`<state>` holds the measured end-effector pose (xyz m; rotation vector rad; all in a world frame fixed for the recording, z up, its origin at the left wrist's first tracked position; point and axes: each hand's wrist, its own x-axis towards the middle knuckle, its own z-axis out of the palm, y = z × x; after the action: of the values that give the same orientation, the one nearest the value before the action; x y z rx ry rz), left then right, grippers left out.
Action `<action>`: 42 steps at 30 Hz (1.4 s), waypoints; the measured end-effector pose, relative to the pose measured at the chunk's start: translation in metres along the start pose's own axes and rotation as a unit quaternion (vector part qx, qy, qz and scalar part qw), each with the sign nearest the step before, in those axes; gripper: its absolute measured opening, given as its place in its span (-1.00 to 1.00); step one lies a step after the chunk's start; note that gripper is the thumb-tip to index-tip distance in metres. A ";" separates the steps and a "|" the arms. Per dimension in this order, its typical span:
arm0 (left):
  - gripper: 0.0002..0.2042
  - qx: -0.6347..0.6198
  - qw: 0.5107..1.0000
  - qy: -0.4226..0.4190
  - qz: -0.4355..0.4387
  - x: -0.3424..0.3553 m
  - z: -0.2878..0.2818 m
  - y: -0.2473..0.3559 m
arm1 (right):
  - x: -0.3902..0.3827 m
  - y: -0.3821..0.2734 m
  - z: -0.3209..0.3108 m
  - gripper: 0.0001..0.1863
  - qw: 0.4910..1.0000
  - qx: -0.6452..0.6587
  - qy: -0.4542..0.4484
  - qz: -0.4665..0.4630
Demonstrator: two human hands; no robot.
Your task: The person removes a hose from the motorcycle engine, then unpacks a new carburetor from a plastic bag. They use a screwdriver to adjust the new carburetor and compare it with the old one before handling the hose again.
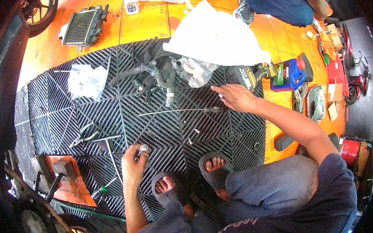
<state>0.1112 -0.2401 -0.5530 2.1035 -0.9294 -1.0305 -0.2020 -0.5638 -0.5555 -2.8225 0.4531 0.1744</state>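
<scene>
My left hand point(134, 164) is closed around a small, shiny, round metal part point(144, 148), its end showing above the fingers. My right hand point(240, 98) reaches over the mat with fingers stretched forward. A small pale spot shows beneath its fingertips, too small to name. Just below that hand lies a long-shafted screwdriver point(214, 109) with a dark handle. Beside the fingers are a black-and-yellow power tool point(260, 72) and a clear plastic bag point(195, 71). Two small bolts point(190, 141) rest between my hands. Near my left hand lie a T-handle wrench point(112, 157) and pliers point(84, 134).
Black hoses point(154, 75) lie on the ribbed mat point(162, 133), near another plastic bag point(87, 82). Beyond it are a radiator point(83, 29), a white sheet point(215, 35) and another person's leg point(275, 2). A blue bottle point(293, 78) stands at right; motorcycle parts point(33, 224) are at lower left.
</scene>
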 end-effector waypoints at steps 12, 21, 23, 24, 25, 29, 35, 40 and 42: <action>-0.80 -0.024 0.998 -0.012 0.052 -0.028 0.006 0.070 | 0.019 -0.084 -0.048 -0.40 0.966 0.250 0.060 -0.018; -0.76 -0.034 0.985 -0.052 0.159 -0.036 0.001 0.118 | 0.047 -0.154 -0.091 -0.42 0.931 0.297 0.087 -0.193; -0.77 -0.050 0.986 -0.049 0.152 -0.040 0.000 0.122 | 0.047 -0.157 -0.096 -0.42 0.930 0.292 0.082 -0.210; -0.78 -0.059 0.986 -0.048 0.148 -0.041 0.000 0.123 | 0.047 -0.158 -0.100 -0.42 0.930 0.287 0.073 -0.216; -0.78 -0.056 0.986 -0.050 0.147 -0.042 -0.001 0.124 | 0.047 -0.158 -0.101 -0.42 0.931 0.282 0.064 -0.220; -0.79 -0.043 0.984 -0.051 0.165 -0.044 -0.002 0.121 | 0.047 -0.160 -0.099 -0.42 0.927 0.272 0.080 -0.245; -0.77 -0.042 0.978 -0.044 0.200 -0.044 -0.005 0.120 | 0.046 -0.164 -0.099 -0.42 0.920 0.293 0.086 -0.246; -0.76 -0.066 0.980 -0.076 0.174 -0.050 -0.011 0.125 | 0.046 -0.166 -0.103 -0.43 0.908 0.276 0.113 -0.294; -0.76 -0.058 0.974 -0.078 0.206 -0.050 -0.014 0.123 | 0.045 -0.166 -0.103 -0.44 0.911 0.267 0.113 -0.293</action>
<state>0.0608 -0.2676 -0.4323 1.6549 -1.2844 -1.0099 -0.0982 -0.4547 -0.4225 -2.3039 -0.2825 -0.3509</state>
